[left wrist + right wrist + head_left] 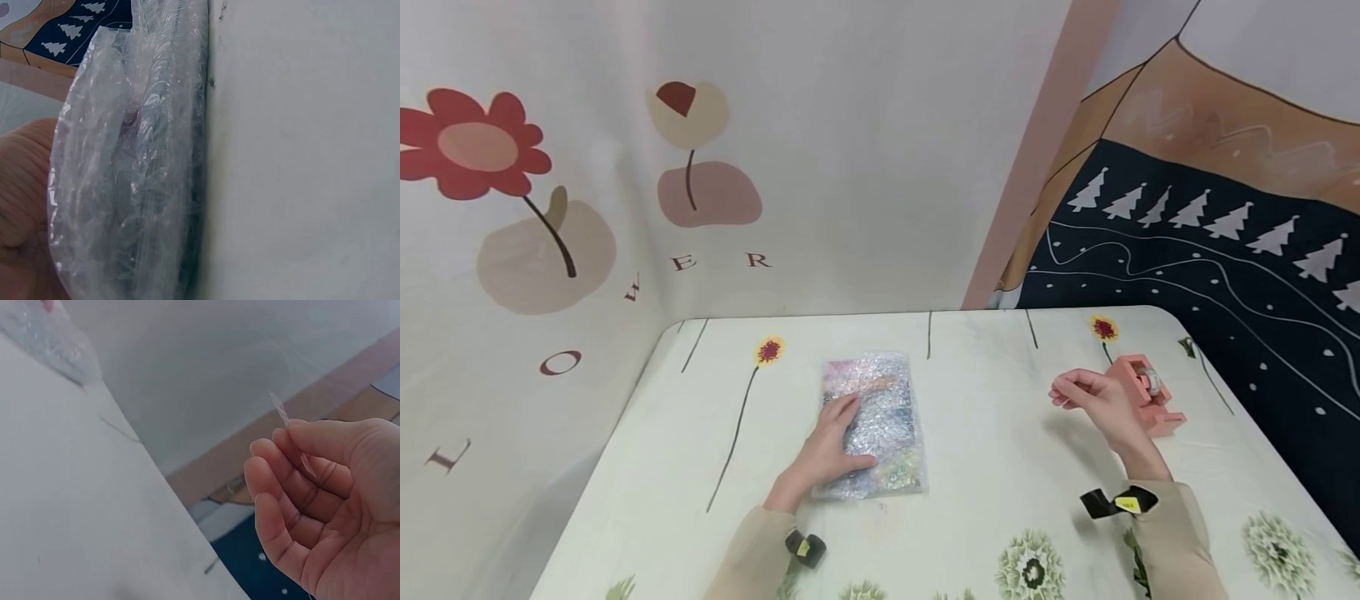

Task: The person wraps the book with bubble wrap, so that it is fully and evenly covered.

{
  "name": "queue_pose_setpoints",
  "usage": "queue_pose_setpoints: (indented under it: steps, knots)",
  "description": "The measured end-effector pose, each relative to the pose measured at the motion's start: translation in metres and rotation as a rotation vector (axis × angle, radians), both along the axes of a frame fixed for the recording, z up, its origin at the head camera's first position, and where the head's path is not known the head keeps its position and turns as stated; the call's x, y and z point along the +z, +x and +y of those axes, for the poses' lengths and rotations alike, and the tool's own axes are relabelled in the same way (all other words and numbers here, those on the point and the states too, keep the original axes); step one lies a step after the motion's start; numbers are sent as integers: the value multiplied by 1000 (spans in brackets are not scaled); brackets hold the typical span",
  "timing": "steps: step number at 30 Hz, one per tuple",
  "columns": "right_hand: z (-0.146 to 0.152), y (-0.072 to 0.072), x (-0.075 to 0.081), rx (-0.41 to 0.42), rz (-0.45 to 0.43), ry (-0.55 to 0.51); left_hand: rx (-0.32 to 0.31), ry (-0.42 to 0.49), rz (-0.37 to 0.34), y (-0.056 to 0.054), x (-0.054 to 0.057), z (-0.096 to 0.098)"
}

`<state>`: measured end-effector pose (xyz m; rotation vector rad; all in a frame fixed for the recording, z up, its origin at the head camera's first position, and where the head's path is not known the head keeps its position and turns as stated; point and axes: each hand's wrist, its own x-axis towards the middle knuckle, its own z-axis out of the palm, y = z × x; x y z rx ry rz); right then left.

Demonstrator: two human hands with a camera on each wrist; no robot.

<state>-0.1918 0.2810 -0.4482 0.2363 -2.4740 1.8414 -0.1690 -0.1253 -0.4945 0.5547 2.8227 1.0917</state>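
A flat, colourful item in a bubble wrap package (883, 425) lies on the table. My left hand (831, 450) rests on its left side with thumb and fingers spread. In the left wrist view the bubble wrap (144, 162) stands as a clear, puffy layer beside the hand (25, 200). Between thumb and index finger, my right hand (312, 494) pinches a short strip of clear tape (280, 409). That hand (1097, 400) hovers just left of a pink tape dispenser (1131, 379), whose roll shows at the top.
The table (977, 433) is covered with a white flower-print cloth. A pale printed curtain (865, 167) hangs behind and to the left, and a dark cloth with white trees (1150, 250) hangs at the right edge.
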Motion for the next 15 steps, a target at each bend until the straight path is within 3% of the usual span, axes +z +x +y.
queue_pose_setpoints:
  steps: [15]
  knots:
    - [-55, -26, 5, 85, -26, 8, 9, 8, -9, -1, -2, 0]
